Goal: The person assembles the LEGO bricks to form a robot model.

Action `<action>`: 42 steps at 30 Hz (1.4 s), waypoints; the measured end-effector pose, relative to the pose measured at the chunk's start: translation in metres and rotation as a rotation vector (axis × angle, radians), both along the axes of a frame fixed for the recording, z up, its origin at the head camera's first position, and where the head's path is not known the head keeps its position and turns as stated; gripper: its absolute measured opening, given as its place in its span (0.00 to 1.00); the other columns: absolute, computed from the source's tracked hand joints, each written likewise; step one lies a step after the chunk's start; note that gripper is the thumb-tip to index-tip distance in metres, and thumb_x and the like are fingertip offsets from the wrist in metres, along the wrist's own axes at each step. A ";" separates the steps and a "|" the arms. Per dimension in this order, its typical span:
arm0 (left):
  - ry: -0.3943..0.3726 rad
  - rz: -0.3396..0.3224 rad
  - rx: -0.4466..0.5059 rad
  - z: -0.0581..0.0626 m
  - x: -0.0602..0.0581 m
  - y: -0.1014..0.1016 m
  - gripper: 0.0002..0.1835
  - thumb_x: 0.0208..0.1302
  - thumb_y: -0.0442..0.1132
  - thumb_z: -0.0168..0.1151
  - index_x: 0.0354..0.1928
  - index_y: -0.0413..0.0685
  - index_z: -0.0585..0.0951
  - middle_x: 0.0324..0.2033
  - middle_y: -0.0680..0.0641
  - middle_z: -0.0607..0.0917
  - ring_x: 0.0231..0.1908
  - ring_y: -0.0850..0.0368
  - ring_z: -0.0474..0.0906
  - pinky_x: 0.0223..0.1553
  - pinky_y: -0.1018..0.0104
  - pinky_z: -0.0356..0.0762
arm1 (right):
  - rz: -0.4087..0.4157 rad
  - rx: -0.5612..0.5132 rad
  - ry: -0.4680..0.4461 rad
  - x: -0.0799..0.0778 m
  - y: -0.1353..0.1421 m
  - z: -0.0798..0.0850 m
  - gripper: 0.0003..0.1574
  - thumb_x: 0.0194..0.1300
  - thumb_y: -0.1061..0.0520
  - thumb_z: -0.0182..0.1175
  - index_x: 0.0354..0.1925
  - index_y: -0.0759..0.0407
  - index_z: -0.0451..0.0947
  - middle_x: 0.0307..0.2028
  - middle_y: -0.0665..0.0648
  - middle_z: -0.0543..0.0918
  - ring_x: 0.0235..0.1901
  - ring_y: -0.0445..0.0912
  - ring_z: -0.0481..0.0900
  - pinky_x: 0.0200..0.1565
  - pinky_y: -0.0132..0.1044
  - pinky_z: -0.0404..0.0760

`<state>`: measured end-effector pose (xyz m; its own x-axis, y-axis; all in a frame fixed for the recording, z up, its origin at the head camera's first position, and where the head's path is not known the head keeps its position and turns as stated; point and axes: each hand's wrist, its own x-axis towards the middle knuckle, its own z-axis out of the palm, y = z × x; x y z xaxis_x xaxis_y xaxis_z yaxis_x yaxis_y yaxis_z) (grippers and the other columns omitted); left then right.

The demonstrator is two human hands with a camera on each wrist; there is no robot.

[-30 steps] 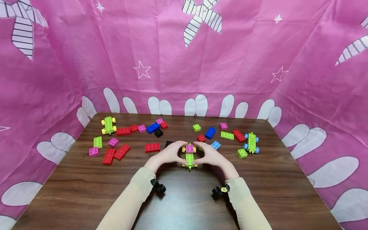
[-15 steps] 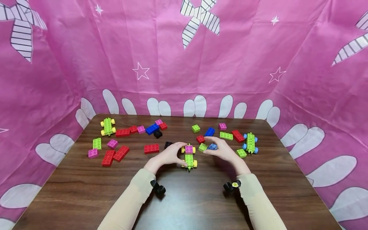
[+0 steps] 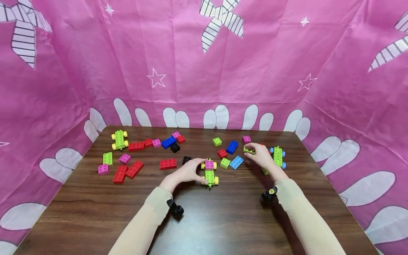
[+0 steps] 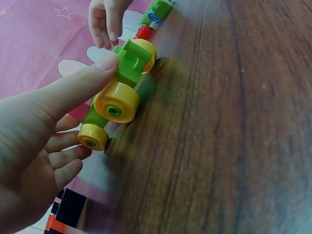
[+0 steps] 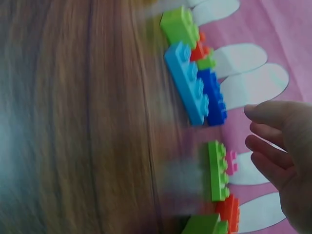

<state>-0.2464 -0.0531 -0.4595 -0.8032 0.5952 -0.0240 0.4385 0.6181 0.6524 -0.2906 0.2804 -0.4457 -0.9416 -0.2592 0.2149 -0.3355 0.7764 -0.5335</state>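
Head, right hand (image 3: 262,158): nearer hand to green brick (image 3: 249,151), which lies at its left and far side, long axis left to right.
Left wrist, left hand (image 4: 38,131): thumb and fingers hold car (image 4: 117,97).
Right wrist, right hand: fingers loose, holding nothing, apart from green brick.

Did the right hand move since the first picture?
Yes, to the right. In the head view, the right hand had its fingers left of the light blue brick; now the whole hand is right of it.
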 end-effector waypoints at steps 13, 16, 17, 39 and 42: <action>-0.007 0.003 0.006 -0.002 -0.001 -0.002 0.50 0.48 0.53 0.76 0.69 0.38 0.64 0.66 0.38 0.69 0.67 0.43 0.63 0.67 0.50 0.62 | -0.021 0.125 -0.036 -0.030 0.014 -0.005 0.22 0.62 0.59 0.64 0.52 0.69 0.77 0.52 0.71 0.79 0.54 0.66 0.74 0.55 0.59 0.72; -0.005 0.002 0.003 -0.003 -0.001 -0.002 0.50 0.48 0.53 0.76 0.69 0.37 0.64 0.66 0.38 0.69 0.67 0.43 0.63 0.67 0.50 0.62 | -0.029 0.132 -0.091 -0.034 0.013 -0.007 0.24 0.62 0.61 0.62 0.55 0.70 0.75 0.54 0.72 0.78 0.57 0.66 0.73 0.58 0.60 0.70; -0.007 0.004 0.004 -0.002 -0.001 -0.002 0.50 0.48 0.53 0.76 0.69 0.38 0.64 0.66 0.38 0.69 0.67 0.43 0.63 0.67 0.50 0.62 | -0.030 0.142 -0.102 -0.037 0.013 -0.008 0.24 0.62 0.61 0.62 0.55 0.71 0.75 0.54 0.72 0.78 0.57 0.66 0.73 0.59 0.59 0.70; -0.028 0.011 -0.008 -0.004 -0.001 -0.002 0.49 0.49 0.53 0.75 0.70 0.40 0.63 0.67 0.40 0.68 0.68 0.45 0.63 0.68 0.52 0.61 | -0.046 0.224 -0.132 -0.045 0.009 -0.021 0.24 0.62 0.63 0.62 0.56 0.70 0.75 0.55 0.74 0.76 0.58 0.67 0.72 0.59 0.59 0.70; -0.022 0.012 -0.012 -0.003 -0.001 -0.002 0.50 0.48 0.53 0.75 0.70 0.40 0.64 0.67 0.39 0.68 0.68 0.45 0.63 0.68 0.51 0.62 | -0.045 0.217 -0.124 -0.046 0.008 -0.022 0.23 0.62 0.64 0.61 0.55 0.70 0.76 0.55 0.74 0.77 0.57 0.66 0.72 0.59 0.59 0.70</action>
<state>-0.2470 -0.0549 -0.4625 -0.8092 0.5855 -0.0484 0.4172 0.6307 0.6543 -0.3364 0.2882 -0.4679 -0.9689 -0.2440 0.0412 -0.2406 0.8899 -0.3875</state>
